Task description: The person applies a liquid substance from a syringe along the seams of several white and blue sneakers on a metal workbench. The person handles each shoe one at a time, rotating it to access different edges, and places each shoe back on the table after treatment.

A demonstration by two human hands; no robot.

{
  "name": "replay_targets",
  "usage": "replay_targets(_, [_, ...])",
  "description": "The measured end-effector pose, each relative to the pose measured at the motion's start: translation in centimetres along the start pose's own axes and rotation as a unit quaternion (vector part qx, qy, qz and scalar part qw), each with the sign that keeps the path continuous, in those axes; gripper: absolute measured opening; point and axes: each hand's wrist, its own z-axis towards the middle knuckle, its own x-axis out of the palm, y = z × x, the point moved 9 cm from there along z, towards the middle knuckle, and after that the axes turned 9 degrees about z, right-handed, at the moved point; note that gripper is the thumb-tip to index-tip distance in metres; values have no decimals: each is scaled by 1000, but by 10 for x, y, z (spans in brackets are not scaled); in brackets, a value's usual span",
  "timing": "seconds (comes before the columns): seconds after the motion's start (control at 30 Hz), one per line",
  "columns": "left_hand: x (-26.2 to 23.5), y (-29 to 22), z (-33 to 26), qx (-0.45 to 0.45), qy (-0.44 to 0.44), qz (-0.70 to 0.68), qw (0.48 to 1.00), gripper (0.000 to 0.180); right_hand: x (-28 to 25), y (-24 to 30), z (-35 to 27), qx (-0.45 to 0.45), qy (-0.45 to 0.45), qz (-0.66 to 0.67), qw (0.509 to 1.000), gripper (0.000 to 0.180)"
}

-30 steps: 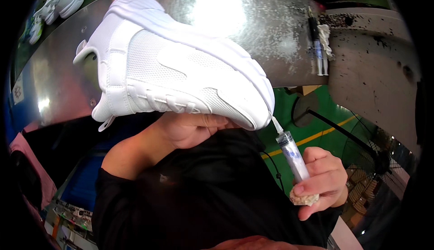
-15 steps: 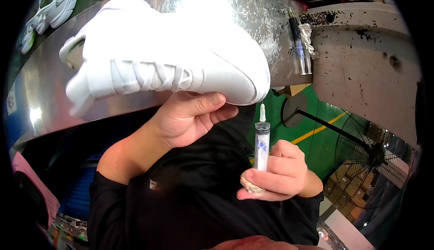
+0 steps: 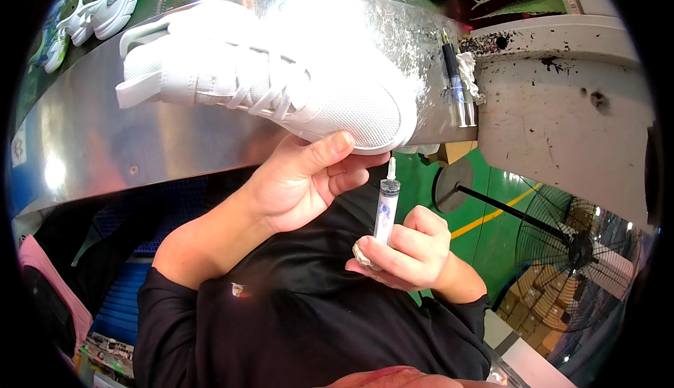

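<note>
A white lace-up sneaker point(image 3: 344, 100) is held over the metal bench edge, its toe to the right and its laces facing me. My left hand point(image 3: 302, 181) grips it from below near the toe, thumb on the near side; the other fingers are partly hidden by the shoe. In my right hand point(image 3: 407, 251) is a syringe point(image 3: 385, 212) with pale contents and blue marks on the barrel. It points upward, its tip close under the toe's sole edge; whether it touches I cannot tell. A whitish lump or wrapping covers its lower end, at my thumb.
Two more syringes point(image 3: 456, 83), one dark-topped, lie by crumpled white tissue point(image 3: 470, 76) on the metal bench point(image 3: 91, 135). Other sneakers point(image 3: 116, 2) sit on the green surface beyond. A stained beige machine housing point(image 3: 562, 100) borders the right; a black standing fan point(image 3: 579, 248) is below it.
The sneaker has tilted, showing more of its laces and opening. My right hand and the syringe have shifted left and slightly up, staying by the toe.
</note>
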Motion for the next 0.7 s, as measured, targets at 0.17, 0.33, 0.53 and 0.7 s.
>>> replay_targets(0.17, [-11,1,-17,-19,47,-4,999,39,-19,11,-6,-13,-31,28,999,34])
replay_targets(0.33, [-71,-18,-138,-2,-152,14,988,71,-14,-57,-27,115,-91,83,986,46])
replay_targets(0.53, [-113,-70,-216,110,-290,112,944,73,0,-125,-55,249,-197,204,926,45])
replay_targets(0.7, [-123,-80,-229,109,-316,139,932,80,1,-129,-61,279,-192,227,913,48])
